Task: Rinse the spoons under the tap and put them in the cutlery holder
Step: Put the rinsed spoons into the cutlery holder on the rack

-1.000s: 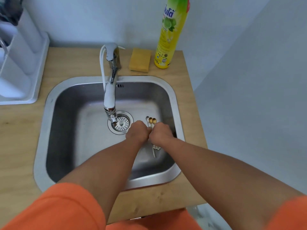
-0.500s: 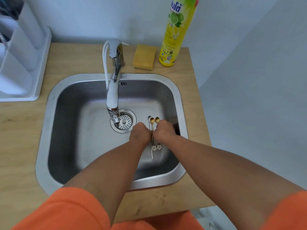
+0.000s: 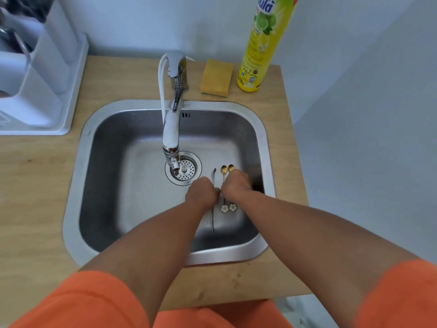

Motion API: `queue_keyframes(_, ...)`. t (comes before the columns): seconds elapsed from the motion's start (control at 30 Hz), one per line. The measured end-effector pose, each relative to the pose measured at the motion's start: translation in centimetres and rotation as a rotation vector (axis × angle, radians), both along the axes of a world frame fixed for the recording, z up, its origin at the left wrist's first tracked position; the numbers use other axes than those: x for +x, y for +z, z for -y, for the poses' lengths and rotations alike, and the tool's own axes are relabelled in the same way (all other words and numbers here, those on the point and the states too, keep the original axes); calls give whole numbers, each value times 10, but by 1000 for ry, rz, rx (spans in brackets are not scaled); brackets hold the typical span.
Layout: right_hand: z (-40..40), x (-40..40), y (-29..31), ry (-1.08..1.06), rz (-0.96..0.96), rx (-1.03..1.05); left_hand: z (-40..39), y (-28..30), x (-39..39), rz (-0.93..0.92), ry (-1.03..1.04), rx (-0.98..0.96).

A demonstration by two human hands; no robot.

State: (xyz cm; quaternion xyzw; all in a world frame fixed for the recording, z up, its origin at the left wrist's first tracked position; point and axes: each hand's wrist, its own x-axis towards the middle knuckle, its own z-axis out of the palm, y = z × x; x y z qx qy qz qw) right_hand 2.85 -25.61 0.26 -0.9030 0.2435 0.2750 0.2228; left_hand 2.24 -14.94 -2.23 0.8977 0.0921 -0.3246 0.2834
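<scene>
Wooden counter, steel sink, pale wall

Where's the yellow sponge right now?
In the head view the yellow sponge lies on the wooden counter behind the sink, between the tap and the dish soap bottle.

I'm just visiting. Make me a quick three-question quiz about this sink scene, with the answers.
1. True or false: water is visibly running from the tap.
2. How many gold spoon bowls show above the hands?
3. What stands right of the sponge: A) a cup, B) a yellow bottle, C) a plate?

Key: 1 false; no stream shows. 2 two. 3 B. The left hand and right hand grip the spoons together over the sink.
</scene>
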Motion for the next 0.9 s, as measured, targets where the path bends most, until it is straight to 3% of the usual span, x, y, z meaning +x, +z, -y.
queue_keyframes(0.23, 2, -8, -6, 68, 16, -50, -67, 24, -3, 85, 190, -88)
queue_keyframes(0.53, -29, -33, -9, 292, -47, -78, -206, 138, 11, 516, 242, -77)
queue_keyframes(0.77, -108, -57, 3, 744, 181, -86, -316, 241, 15, 767, 221, 105)
queue_keyframes(0.9, -144, -62, 19, 836, 309, 28, -367, 287, 25, 902, 270, 230)
